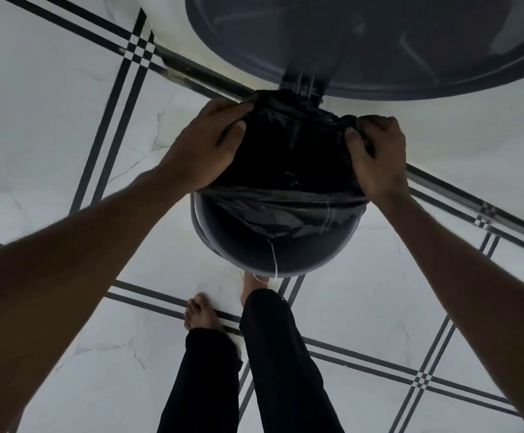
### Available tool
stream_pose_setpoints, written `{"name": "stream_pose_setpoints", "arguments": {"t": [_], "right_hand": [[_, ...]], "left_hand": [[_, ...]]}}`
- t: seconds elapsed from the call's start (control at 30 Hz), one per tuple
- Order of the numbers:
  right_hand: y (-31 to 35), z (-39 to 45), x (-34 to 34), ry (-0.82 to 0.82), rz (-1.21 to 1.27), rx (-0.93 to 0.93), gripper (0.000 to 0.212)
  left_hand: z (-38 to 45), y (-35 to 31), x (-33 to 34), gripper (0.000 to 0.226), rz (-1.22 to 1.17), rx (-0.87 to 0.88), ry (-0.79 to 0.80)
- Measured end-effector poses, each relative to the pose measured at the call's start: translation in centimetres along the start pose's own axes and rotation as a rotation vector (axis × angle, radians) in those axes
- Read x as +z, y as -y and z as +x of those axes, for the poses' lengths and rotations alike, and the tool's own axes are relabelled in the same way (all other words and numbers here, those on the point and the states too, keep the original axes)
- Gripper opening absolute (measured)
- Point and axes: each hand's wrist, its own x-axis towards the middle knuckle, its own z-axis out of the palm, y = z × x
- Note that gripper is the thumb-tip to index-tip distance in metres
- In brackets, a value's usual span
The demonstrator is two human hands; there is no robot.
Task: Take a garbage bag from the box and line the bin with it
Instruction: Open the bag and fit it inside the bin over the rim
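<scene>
Both of your hands are on the garbage bag (285, 157), which already sits in the mouth of the dark round bin (254, 251) directly below you. Your left hand (204, 145) has its grip clenched on the black plastic at the bin's left rim, thumb inside and fingers over the edge. Your right hand (376, 154) is grasping a bunched fold of the bag at the right rim in the same way. The near edge of the bag is folded over the outside of the rim and hangs down the bin's front wall in loose wrinkles, with a thin pale strand trailing below it. The bin's lid (379, 42) stands open behind, hinged at the far side. You stand barefoot in dark trousers on a white tiled floor (51, 104) with dark line borders; your left foot (201, 314) is just short of the bin.
</scene>
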Motion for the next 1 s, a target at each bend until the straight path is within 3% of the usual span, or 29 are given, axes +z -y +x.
{"name": "stream_pose_setpoints", "arguments": {"t": [0.13, 0.23, 0.33, 0.47, 0.57, 0.67, 0.77, 0.87, 0.93, 1.0], "right_hand": [[0.5, 0.9, 0.0, 0.006, -0.053, 0.137, 0.054], [0.2, 1.4, 0.0, 0.076, -0.066, 0.162, 0.050], [-0.8, 1.9, 0.2, 0.063, 0.121, 0.311, 0.046], [-0.8, 1.4, 0.2, 0.155, 0.497, 0.619, 0.030], [-0.9, 0.1, 0.1, 0.094, 0.594, 0.666, 0.013], [-1.2, -2.3, -0.1, -0.015, 0.689, 0.644, 0.021], [-2.6, -5.4, -0.4, -0.043, 0.589, 0.585, 0.024], [-3.9, -7.9, -0.2, 0.028, 0.403, 0.576, 0.007], [-3.9, -9.4, -0.4, 0.006, 0.338, 0.574, 0.017], [-3.8, -11.0, -0.7, -0.033, 0.320, 0.585, 0.013]], "left_hand": [[1.2, -0.3, -0.1, 0.040, -0.064, -0.150, 0.153], [1.5, -0.7, -0.6, 0.054, -0.173, -0.330, 0.166], [1.4, -0.5, -0.9, 0.066, -0.121, -0.433, 0.184], [-0.8, 0.8, -1.2, 0.051, -0.216, -0.364, 0.162], [-3.2, 2.2, -1.4, 0.030, -0.188, -0.234, 0.151], [-6.0, 3.6, -1.0, 0.042, -0.120, -0.257, 0.112], [-8.3, 4.8, -0.3, 0.053, -0.162, -0.337, 0.055], [-9.7, 5.0, 0.5, 0.069, -0.212, -0.356, -0.013], [-10.5, 4.5, 1.1, 0.075, -0.128, -0.348, -0.115], [-11.4, 3.5, 1.5, 0.073, -0.047, -0.352, -0.260]]}}
